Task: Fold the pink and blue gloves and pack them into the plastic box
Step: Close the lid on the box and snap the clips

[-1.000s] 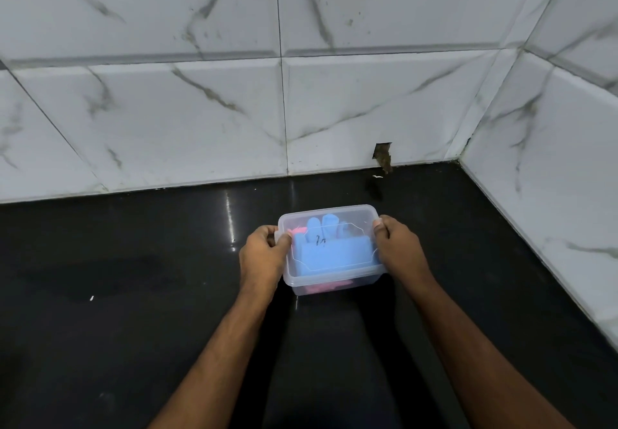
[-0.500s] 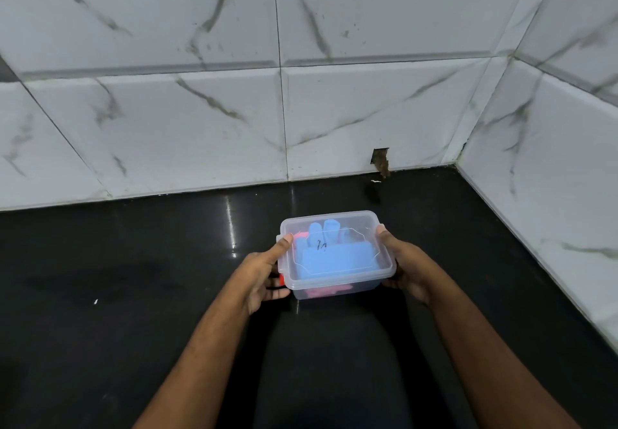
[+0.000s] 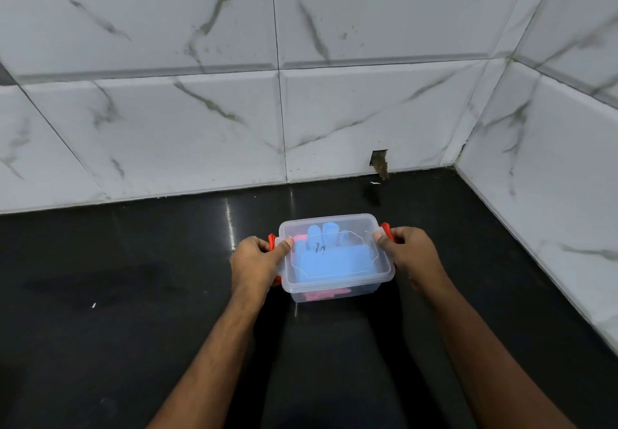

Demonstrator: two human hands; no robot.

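A black counter (image 3: 133,294) is filling the lower frame, and the box (image 3: 334,258) is sitting on it at the centre, lid on, with the blue glove (image 3: 331,254) lying over the pink glove (image 3: 321,294) inside. The left hand (image 3: 257,261) and right hand (image 3: 408,254) are clamping the red latches (image 3: 386,229) at its ends; if one latch is not catching the lid, it may be springing open.

— What carries it all?

— A glossy black countertop (image 3: 140,345), running back to the marble-veined wall tiles (image 3: 200,134) and into a corner on the right.

— And what lies on it?

— The clear plastic box (image 3: 334,289), lid on, seems to rest on it near the middle, though its base is hard to make out. A small white speck (image 3: 94,305) lies well to the left, another scrap (image 3: 375,183) at the back wall.
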